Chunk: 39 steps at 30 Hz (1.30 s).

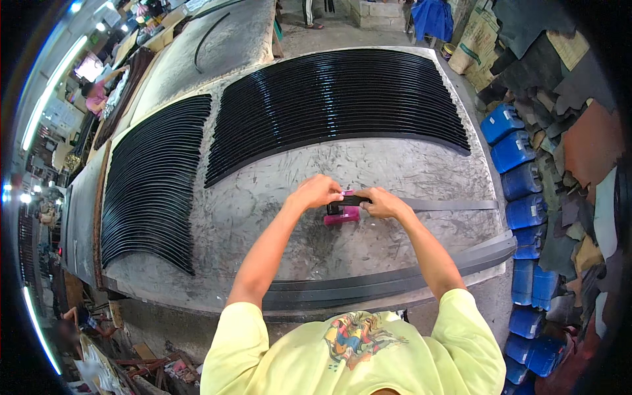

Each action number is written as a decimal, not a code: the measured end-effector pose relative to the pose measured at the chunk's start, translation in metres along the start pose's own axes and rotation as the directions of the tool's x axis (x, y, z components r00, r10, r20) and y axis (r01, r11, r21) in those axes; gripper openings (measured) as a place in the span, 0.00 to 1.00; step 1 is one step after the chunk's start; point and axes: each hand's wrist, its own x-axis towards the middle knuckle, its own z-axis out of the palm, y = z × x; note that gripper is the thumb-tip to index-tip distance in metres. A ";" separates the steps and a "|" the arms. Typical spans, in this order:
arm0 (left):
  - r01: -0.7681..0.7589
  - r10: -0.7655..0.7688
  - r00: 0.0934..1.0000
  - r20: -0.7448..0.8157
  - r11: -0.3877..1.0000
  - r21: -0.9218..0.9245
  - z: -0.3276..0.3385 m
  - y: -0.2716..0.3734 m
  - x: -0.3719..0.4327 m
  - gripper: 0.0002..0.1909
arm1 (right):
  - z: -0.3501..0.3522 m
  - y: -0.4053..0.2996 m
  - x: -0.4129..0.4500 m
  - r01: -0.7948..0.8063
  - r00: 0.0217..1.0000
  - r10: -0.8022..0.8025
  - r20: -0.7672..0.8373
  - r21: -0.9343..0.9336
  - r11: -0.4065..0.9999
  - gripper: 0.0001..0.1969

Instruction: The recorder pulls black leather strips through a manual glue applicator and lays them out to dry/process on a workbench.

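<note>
My left hand [320, 191] pinches at the left end of a dark strap-like strip [351, 200], close to a small translucent magenta tool [342, 216]. From the right, my right hand [382, 202] grips the same strip, its fingers on the top face. Past that hand, a flat grey strip [454, 204] runs toward the table's right edge, seemingly part of the same piece. The magenta tool has a black part and stands on the stained grey tabletop [296, 247]. My fingers hide just how strip and tool meet.
Rows of glossy black strips lie ahead [335, 94] and at left [153, 182]. Loose grey strips [345, 294] follow the near table edge. Blue plastic jerrycans [518, 185] and leather-like sheets [592, 143] line the right. A person [96, 98] is at far left.
</note>
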 end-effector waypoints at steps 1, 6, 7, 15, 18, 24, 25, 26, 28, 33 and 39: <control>0.000 -0.004 0.998 0.065 0.998 0.063 0.003 0.001 0.008 0.15 | 0.004 0.003 0.001 0.050 0.997 -0.057 -0.053 -0.137 0.989 0.23; -0.063 0.054 0.990 0.127 0.996 0.067 0.021 -0.009 0.027 0.10 | 0.028 0.016 -0.009 0.088 0.937 -0.232 -0.261 -0.466 0.880 0.21; -0.063 0.055 0.991 0.121 0.996 0.065 0.024 -0.011 0.030 0.10 | 0.031 0.018 -0.010 0.055 0.914 -0.279 -0.295 -0.592 0.804 0.21; -0.022 0.014 0.997 0.075 0.993 0.117 0.041 -0.014 0.019 0.09 | 0.054 0.030 -0.012 0.044 0.892 -0.344 -0.295 -0.698 0.715 0.23; -0.035 0.021 0.996 0.092 0.988 0.149 0.035 -0.022 0.005 0.09 | 0.070 0.025 -0.002 0.096 0.851 -0.414 -0.324 -0.679 0.728 0.23; -0.004 -0.011 0.993 0.114 0.992 0.130 0.024 -0.023 0.000 0.10 | 0.068 0.017 0.001 0.148 0.812 -0.455 -0.365 -0.626 0.766 0.17; -0.001 -0.015 0.993 0.118 0.991 0.135 0.025 -0.019 0.007 0.10 | 0.062 0.020 -0.002 0.155 0.814 -0.460 -0.355 -0.629 0.761 0.17; 0.002 -0.020 0.992 0.123 0.990 0.143 0.028 -0.015 0.012 0.10 | 0.057 0.024 -0.007 0.123 0.830 -0.430 -0.356 -0.635 0.763 0.16; -0.029 0.009 0.993 0.118 0.986 0.165 0.034 -0.005 0.022 0.10 | 0.048 0.031 -0.013 0.082 0.856 -0.385 -0.345 -0.644 0.761 0.17; -0.043 0.025 0.995 0.097 0.980 0.193 0.040 -0.005 0.019 0.10 | 0.060 0.038 -0.012 0.073 0.866 -0.373 -0.334 -0.653 0.754 0.21; -0.012 -0.029 0.993 0.118 0.943 0.333 0.024 -0.040 -0.024 0.08 | 0.098 0.025 0.012 0.147 0.834 -0.448 -0.322 -0.652 0.743 0.26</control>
